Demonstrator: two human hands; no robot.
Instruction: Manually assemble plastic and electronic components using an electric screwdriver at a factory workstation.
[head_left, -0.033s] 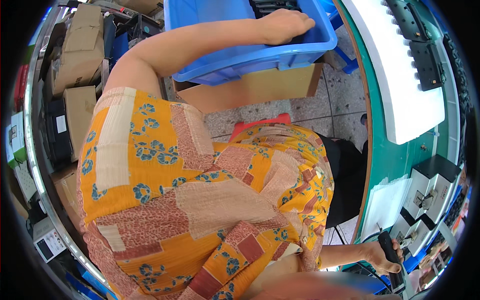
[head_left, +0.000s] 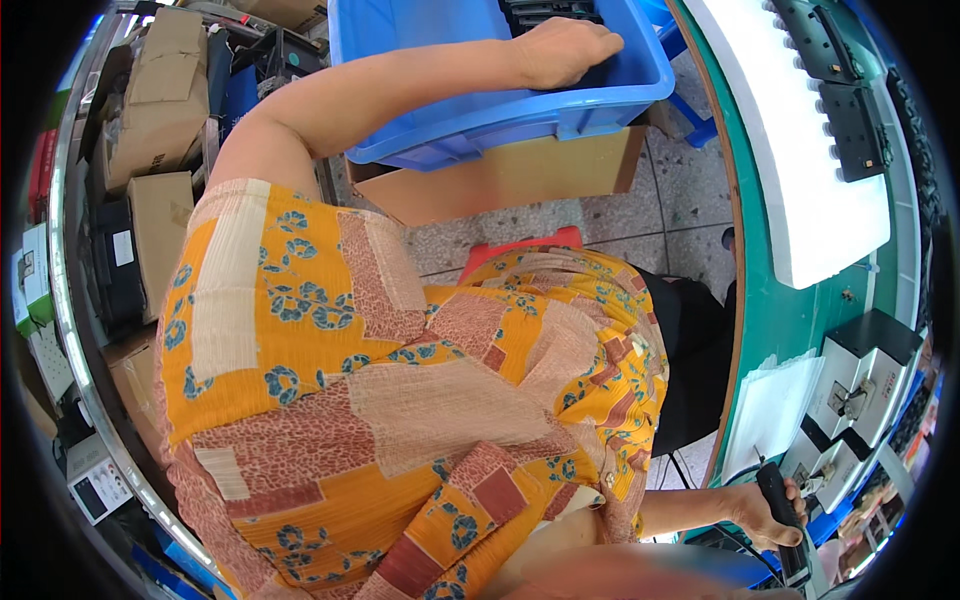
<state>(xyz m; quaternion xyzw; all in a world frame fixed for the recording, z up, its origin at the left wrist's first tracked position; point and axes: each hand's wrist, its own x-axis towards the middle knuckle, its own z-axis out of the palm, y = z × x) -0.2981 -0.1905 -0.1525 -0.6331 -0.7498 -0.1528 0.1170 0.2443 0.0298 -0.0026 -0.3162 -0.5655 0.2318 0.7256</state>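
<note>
Over the blue plastic bin (head_left: 430, 140), my left hand (head_left: 572, 54) is bent down with its fingers curled together. Whatever those fingers grip, if anything, is hidden beneath them. Ribbed black parts (head_left: 550, 14) lie in the bin just beyond this hand. At the lower right, my right hand (head_left: 765, 516) is closed around a long, narrow black device (head_left: 772, 484), thumb across it. A thin black cable (head_left: 735, 540) runs near the right wrist.
White foam (head_left: 800, 190) with black rectangular parts (head_left: 852, 130) lies on the green table (head_left: 755, 330). Nearby are clear plastic sheets (head_left: 765, 410) and white boxes (head_left: 860, 385). A cardboard box (head_left: 510, 180) stands under the bin. Cartons (head_left: 155, 110) fill the left shelf.
My left hand has shifted very slightly to the left over the bin. The right hand and the black device stay in place.
</note>
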